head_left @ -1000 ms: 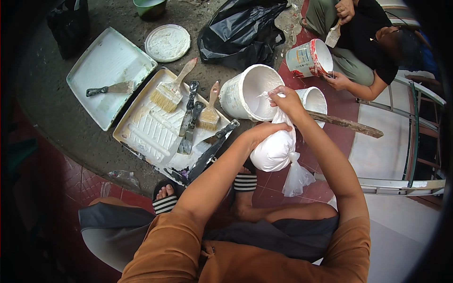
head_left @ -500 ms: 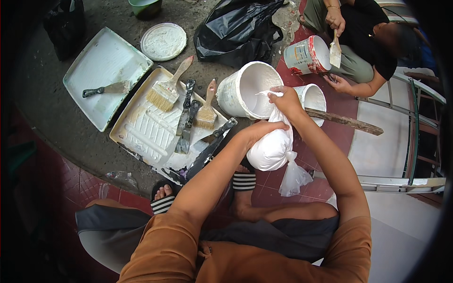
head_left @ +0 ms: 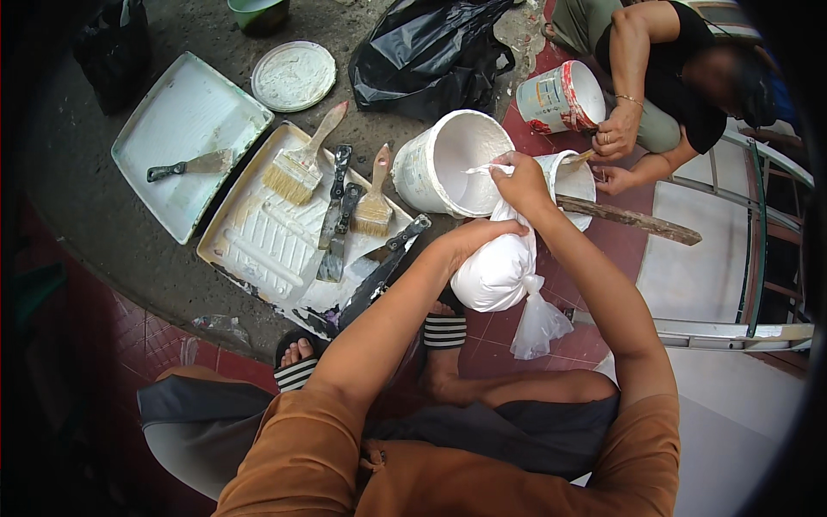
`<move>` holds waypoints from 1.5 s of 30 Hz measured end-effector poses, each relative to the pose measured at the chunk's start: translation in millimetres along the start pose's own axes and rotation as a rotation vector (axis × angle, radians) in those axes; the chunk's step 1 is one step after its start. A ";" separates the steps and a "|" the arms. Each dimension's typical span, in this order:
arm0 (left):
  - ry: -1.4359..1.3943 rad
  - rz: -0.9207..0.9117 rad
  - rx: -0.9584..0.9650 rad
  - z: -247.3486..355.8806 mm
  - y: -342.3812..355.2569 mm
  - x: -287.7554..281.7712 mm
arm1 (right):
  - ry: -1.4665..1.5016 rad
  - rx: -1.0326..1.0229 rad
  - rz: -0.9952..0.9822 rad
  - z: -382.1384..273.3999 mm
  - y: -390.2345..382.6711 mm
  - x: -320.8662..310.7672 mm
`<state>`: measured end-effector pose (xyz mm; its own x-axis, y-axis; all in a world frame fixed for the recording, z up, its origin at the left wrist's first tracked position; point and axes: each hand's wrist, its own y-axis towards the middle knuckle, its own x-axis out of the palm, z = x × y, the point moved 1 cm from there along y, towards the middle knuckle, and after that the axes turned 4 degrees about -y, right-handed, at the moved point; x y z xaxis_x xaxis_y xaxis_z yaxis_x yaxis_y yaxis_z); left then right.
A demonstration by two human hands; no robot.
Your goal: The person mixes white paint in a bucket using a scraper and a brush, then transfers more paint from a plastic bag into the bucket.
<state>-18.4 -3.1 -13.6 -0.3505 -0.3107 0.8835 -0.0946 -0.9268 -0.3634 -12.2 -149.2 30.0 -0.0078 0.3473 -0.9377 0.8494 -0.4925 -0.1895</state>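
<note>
Between my hands is a clear plastic bag of white powder [head_left: 493, 274], bulging at the bottom, with a knotted tail hanging to its right. My left hand [head_left: 482, 239] is closed around the bag's side. Higher up, my right hand [head_left: 520, 183] pinches the gathered top of the bag. Just beyond is a large white bucket [head_left: 452, 164], tilted toward me, its inside coated white. A smaller white bucket [head_left: 572, 183] stands partly hidden behind my right hand and forearm. Beside that forearm, a wooden stick [head_left: 633, 220] sticks out to the right.
Left lies a cream paint tray [head_left: 258, 250] with brushes [head_left: 293, 175] and scrapers [head_left: 338, 233]; beyond it, a white tray [head_left: 185, 129] with a putty knife [head_left: 191, 165]. A black bag [head_left: 431, 60], a white lid [head_left: 294, 76], a co-worker's hand [head_left: 618, 129], a printed bucket [head_left: 560, 96] and a ladder [head_left: 732, 332] surround them.
The co-worker's brush has moved from beside the printed bucket down into the smaller white bucket, and their other hand now rests near its rim. My hands and the bag have barely moved.
</note>
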 end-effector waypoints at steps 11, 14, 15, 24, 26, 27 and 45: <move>-0.081 -0.056 -0.021 0.2 -1.0 7.0 | -0.081 -0.098 -0.104 1.0 2.7 -8.1; -0.128 -0.045 -0.040 1.0 -4.2 10.3 | -0.105 -0.063 -0.206 4.4 7.4 -10.1; -0.171 -0.059 -0.030 -1.8 -0.4 9.0 | -0.105 -0.067 -0.207 3.4 8.8 -9.6; -0.276 -0.086 -0.014 -6.9 15.2 3.6 | -0.137 -0.155 -0.290 -2.6 15.6 -11.9; -0.279 -0.098 -0.019 -7.4 17.9 2.5 | -0.161 -0.182 -0.230 -2.7 15.2 -9.7; -0.288 -0.109 -0.007 -7.9 18.6 3.1 | -0.161 -0.180 -0.232 -3.2 15.1 -8.7; -0.216 -0.112 0.021 -5.8 16.3 3.2 | -0.260 -0.211 -0.133 -16.5 6.3 -15.4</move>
<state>-26.4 -18.0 -18.3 -0.1308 -0.2412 0.9616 -0.1019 -0.9616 -0.2550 1.9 -144.5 48.0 -0.2362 0.1693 -0.9569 0.9220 -0.2718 -0.2757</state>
